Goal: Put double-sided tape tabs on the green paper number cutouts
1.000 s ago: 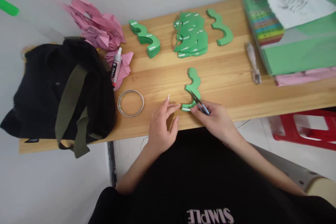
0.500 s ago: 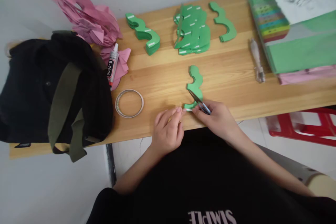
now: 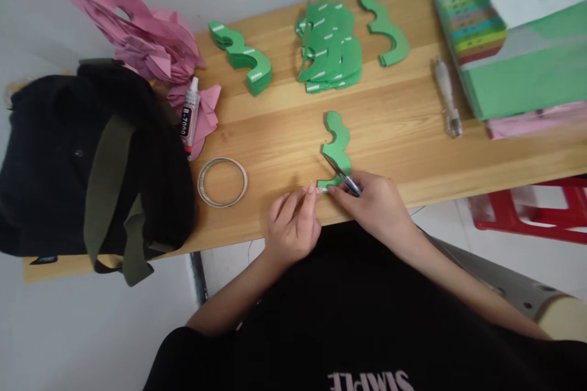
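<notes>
A wavy green paper cutout (image 3: pixel 337 143) lay on the wooden table (image 3: pixel 279 134) near its front edge, a white strip across its lower end. The person's right hand (image 3: pixel 378 198) was closed round a small pair of scissors (image 3: pixel 352 186), blades slanting over the cutout, thumb and finger at that lower end. The left hand (image 3: pixel 293 226) had its fingertips drawn together just beside the same end; I couldn't tell whether they pinched anything.

Left of the hands lay a tape roll (image 3: pixel 222 204), and beyond it a glue tube (image 3: pixel 188 119) whose black label read "B-7000", resting on folded pink paper (image 3: pixel 208 110) beside a black bag (image 3: pixel 50 159). Farther back were more green cutouts (image 3: pixel 332 49), many with white strips. To the right, a green packet (image 3: pixel 527 85) bore coloured bands, their print too small to read. The person's black shirt (image 3: pixel 343 305) said "SIMPLE", upside down to its wearer.
</notes>
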The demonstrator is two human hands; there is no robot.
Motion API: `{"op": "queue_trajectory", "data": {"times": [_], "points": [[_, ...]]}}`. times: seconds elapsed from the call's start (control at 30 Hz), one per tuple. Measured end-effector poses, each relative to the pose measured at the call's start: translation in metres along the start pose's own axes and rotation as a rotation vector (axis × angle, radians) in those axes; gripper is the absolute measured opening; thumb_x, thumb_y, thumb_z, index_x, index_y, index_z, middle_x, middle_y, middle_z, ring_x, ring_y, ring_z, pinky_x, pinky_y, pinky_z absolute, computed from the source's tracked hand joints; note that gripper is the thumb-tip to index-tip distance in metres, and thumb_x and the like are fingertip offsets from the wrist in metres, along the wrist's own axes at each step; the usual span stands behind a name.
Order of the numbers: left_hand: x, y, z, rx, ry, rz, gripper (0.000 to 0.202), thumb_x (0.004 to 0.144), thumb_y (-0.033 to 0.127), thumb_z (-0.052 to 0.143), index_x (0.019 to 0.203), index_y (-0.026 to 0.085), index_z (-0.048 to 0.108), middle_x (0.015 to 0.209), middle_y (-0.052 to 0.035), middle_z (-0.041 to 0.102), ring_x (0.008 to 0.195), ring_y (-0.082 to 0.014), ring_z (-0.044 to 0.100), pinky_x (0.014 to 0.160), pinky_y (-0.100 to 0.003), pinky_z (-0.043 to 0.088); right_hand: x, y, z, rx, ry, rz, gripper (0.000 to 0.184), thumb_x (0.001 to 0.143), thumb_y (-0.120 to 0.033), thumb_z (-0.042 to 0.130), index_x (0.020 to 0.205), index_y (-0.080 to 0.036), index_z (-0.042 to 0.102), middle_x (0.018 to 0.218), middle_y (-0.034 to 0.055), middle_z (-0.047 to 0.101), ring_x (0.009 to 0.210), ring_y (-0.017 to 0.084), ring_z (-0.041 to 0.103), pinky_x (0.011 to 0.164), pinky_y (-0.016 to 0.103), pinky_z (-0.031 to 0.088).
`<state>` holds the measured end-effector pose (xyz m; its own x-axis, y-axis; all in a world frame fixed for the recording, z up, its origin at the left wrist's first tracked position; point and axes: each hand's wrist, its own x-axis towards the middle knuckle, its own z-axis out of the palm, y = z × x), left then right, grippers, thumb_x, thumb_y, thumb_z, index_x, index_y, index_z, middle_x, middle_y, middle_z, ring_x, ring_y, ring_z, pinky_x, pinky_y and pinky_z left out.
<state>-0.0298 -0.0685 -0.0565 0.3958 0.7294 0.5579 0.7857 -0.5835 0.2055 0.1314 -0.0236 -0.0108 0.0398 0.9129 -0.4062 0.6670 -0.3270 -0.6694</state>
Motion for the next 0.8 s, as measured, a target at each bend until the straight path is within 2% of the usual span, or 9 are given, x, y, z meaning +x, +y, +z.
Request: {"op": "queue_trajectory", "data": {"times": [0.17,0.27,0.37,0.47,0.57,0.67,0.8], "points": [[0.002,0.001,-0.001,-0.041,-0.015,-0.037,0.062,0.082,0.005,0.052,0.142,0.008,0.037,0.106,-0.0093,0.075,0.095,-0.0219,0.067,0.088,-0.035,0.043,0.002,0.002,-0.007,-0.084,0.024,0.007,0.030,0.071,-0.032,0.066,0.053,-0.021,0.046,0.048,-0.0021,0.049,0.048,0.012,0.043,0.050,0.026,0.030],[0.007,0.001,-0.008,-0.213,-0.100,-0.180,0.052,0.084,0.007,0.051,0.135,0.016,0.047,0.108,-0.0074,0.073,0.102,-0.0230,0.063,0.090,-0.038,0.044,0.000,0.011,-0.018,-0.044,0.025,0.003,0.030,0.070,-0.030,0.066,0.051,-0.021,0.044,0.046,-0.0035,0.045,0.046,0.011,0.040,0.049,0.026,0.029],[0.017,-0.001,-0.019,-0.503,-0.185,-0.423,0.039,0.086,0.012,0.053,0.124,0.023,0.057,0.110,-0.0062,0.069,0.108,-0.0222,0.058,0.095,-0.041,0.046,-0.005,0.015,-0.026,0.121,-0.015,0.022,0.029,0.071,-0.034,0.066,0.053,-0.021,0.046,0.046,-0.0047,0.043,0.045,0.009,0.038,0.047,0.025,0.028],[0.024,-0.004,-0.027,-0.808,-0.202,-0.574,0.032,0.086,0.018,0.057,0.115,0.026,0.064,0.107,-0.0062,0.061,0.099,-0.0194,0.058,0.087,-0.037,0.050,-0.010,0.012,-0.028,0.403,-0.087,0.050,0.024,0.073,-0.041,0.065,0.069,-0.019,0.057,0.047,-0.0067,0.043,0.042,0.008,0.035,0.042,0.024,0.026],[0.028,-0.005,-0.026,-1.038,-0.199,-0.636,0.030,0.086,0.023,0.057,0.114,0.027,0.066,0.101,-0.0058,0.058,0.090,-0.0177,0.057,0.081,-0.034,0.052,-0.012,0.004,-0.026,0.686,-0.248,0.095,0.031,0.073,-0.045,0.064,0.086,-0.018,0.060,0.043,-0.0108,0.038,0.036,0.006,0.027,0.038,0.022,0.019],[0.031,-0.006,-0.020,-1.098,-0.192,-0.662,0.031,0.086,0.024,0.058,0.115,0.028,0.066,0.102,-0.0059,0.057,0.089,-0.0176,0.055,0.080,-0.034,0.052,-0.009,-0.002,-0.025,0.841,-0.335,0.155,0.030,0.072,-0.045,0.067,0.079,-0.018,0.057,0.041,-0.0122,0.034,0.034,0.004,0.021,0.035,0.021,0.012],[0.036,-0.008,-0.017,-1.085,-0.207,-0.648,0.032,0.084,0.020,0.059,0.114,0.029,0.067,0.102,-0.0052,0.057,0.091,-0.0175,0.056,0.081,-0.034,0.051,-0.003,-0.002,-0.029,0.942,-0.386,0.196,0.022,0.069,-0.039,0.065,0.073,-0.019,0.056,0.040,-0.0111,0.038,0.032,0.003,0.018,0.034,0.022,0.006]]}}
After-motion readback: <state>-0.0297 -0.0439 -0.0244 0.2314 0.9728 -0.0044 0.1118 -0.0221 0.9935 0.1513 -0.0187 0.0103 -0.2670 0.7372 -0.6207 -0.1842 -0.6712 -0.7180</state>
